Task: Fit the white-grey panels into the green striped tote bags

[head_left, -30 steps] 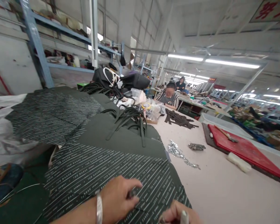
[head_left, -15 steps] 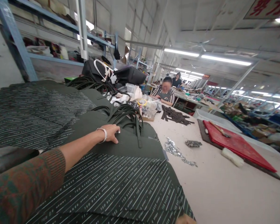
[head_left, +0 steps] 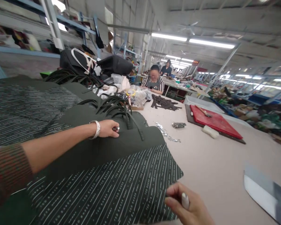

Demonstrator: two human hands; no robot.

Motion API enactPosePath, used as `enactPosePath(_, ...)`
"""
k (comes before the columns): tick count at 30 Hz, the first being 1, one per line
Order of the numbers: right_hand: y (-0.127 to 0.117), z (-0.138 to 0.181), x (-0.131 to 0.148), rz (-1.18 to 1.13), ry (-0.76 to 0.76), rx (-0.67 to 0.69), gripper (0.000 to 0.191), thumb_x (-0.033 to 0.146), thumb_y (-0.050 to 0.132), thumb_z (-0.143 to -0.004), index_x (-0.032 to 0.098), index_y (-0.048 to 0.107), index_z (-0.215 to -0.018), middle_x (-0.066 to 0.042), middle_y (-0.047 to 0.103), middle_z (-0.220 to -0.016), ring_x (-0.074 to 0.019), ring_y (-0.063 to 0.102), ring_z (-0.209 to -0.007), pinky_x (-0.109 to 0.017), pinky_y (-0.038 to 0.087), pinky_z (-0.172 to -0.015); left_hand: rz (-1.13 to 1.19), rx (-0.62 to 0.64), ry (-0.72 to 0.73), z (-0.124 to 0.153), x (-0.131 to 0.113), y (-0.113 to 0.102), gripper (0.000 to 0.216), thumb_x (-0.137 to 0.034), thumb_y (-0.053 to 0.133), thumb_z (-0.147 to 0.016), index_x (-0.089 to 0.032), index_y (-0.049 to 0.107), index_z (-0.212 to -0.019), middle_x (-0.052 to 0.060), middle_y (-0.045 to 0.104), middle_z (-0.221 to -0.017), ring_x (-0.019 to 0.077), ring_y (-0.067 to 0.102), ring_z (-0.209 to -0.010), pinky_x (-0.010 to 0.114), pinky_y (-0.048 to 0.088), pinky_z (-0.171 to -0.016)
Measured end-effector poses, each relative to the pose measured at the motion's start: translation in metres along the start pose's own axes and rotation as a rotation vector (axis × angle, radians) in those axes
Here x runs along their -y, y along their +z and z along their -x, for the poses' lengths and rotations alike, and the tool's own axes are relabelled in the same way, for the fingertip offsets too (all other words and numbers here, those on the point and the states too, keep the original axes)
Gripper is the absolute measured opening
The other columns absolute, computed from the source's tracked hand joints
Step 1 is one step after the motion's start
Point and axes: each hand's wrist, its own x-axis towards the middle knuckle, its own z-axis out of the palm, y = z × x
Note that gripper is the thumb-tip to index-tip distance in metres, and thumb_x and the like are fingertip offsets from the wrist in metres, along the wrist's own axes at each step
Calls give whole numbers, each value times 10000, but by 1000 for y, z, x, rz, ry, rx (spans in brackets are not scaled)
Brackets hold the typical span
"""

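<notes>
My left hand (head_left: 109, 128), with a silver bracelet on the wrist, reaches far out over a plain dark green fabric panel (head_left: 121, 142) and pinches a small metal piece against it. Black straps (head_left: 115, 109) lie just beyond its fingers. My right hand (head_left: 189, 209) is at the bottom edge, fingers closed on the corner of a dark green panel with white striped lettering (head_left: 112, 190); a small white object shows between the fingers.
A pale table (head_left: 215, 168) carries scattered metal parts (head_left: 167, 134), a red board (head_left: 213, 120), a white roll (head_left: 210, 132) and dark strips (head_left: 162, 103). Black bags (head_left: 89, 64) and shelves stand at the back left. A seated person (head_left: 154, 82) works beyond. A grey sheet (head_left: 267, 193) lies at right.
The view has swung right and down. My left hand stays out on the plain green panel; my right hand has come into view holding the striped panel's corner.
</notes>
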Motion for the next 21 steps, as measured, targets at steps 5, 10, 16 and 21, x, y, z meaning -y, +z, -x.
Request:
enactPosePath(5,-1,5,12,175,6,90,131,308,610,-799,194,675,-813,27,575,-648,-120,457,-586,-233,357,-550,137,168,44,13,-56,50,259,-411,630,-670,-182,615,-791,-35,595,-685,147,544,-666,224,382,-598)
enactPosePath(10,16,-4,-11,200,82,196,79,216,630,-783,178,694,-812,37,605,-673,-109,496,-617,-224,363,-589,223,351,31,14,-83,95,298,-387,689,-606,-178,671,-819,-30,611,-680,155,557,-667,228,383,-597)
enactPosePath(16,23,-12,-20,217,125,322,66,209,661,-785,166,707,-802,43,612,-661,-100,502,-606,-218,342,-567,324,619,-14,2,-84,113,309,-410,755,-557,-176,660,-736,-32,545,-568,131,483,-512,234,352,-479)
enactPosePath(21,22,-13,-18,219,159,377,65,205,663,-801,166,715,-790,52,597,-633,-87,469,-574,-216,316,-543,386,727,-55,-1,-87,110,344,-395,825,-503,-171,680,-720,-18,533,-533,120,456,-466,238,344,-451)
